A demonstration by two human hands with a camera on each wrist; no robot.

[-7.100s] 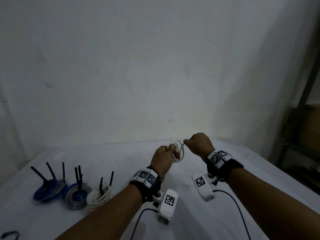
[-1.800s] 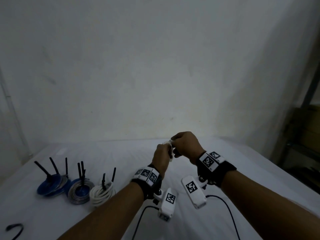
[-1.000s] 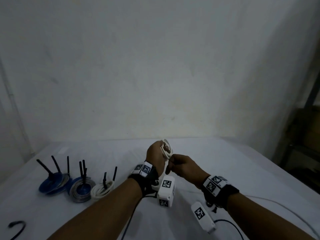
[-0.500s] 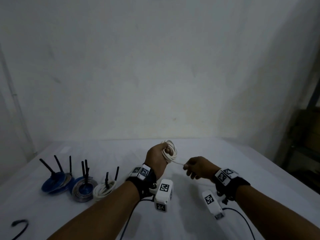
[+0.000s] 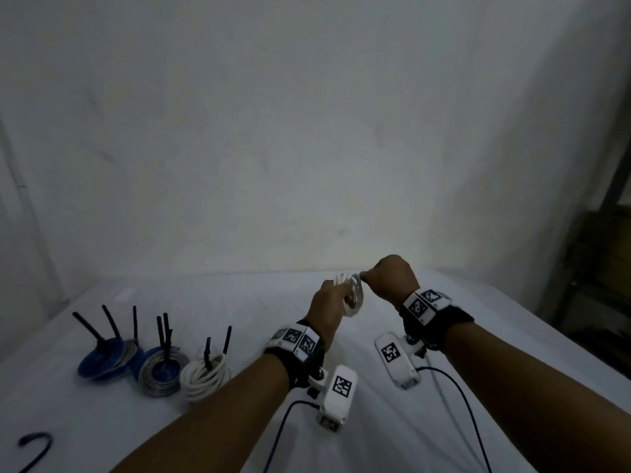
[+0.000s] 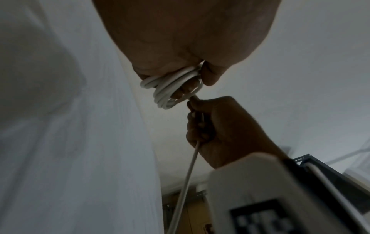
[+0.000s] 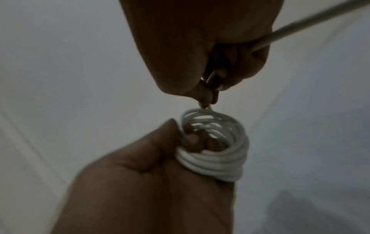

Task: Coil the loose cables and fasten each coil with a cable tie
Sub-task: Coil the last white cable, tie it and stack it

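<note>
1. Head view: left hand (image 5: pixel 327 303) raised above the white table (image 5: pixel 512 336), fingers curled round a small coil of white cable (image 5: pixel 353 295).
2. Right hand (image 5: pixel 392 278) just beside it, thumb and forefinger pinched on the cable right at the top of the coil, hands almost touching.
3. Left wrist view: coil (image 6: pixel 170 88) wrapped round the left fingers (image 6: pixel 185 88), thumb pressed against its side; loose end of the cable (image 6: pixel 188 174) gripped inside the closed right fist (image 6: pixel 220 128) and trailing straight down out of the bottom of it.
4. Right wrist view: several turns stacked in the coil (image 7: pixel 216 152), held in the left hand (image 7: pixel 160 182) by thumb and fingertips; right fingertips (image 7: pixel 205 99) pinching the strand touching the top turn; rest of the cable (image 7: pixel 312 22) running out past the heel of the right hand toward the upper right.
5. Left of the table, well apart from the hands: three finished coils in a row, each with black cable ties sticking up, namely a blue coil (image 5: pixel 102 363), a grey and blue coil (image 5: pixel 160 370) and a white coil (image 5: pixel 205 373).
6. Near front left corner: one loose black tie (image 5: pixel 37 445), bent into a hook.
7. Black wires (image 5: pixel 457 397) running from the wrist cameras (image 5: pixel 338 390) down toward the front edge.
</note>
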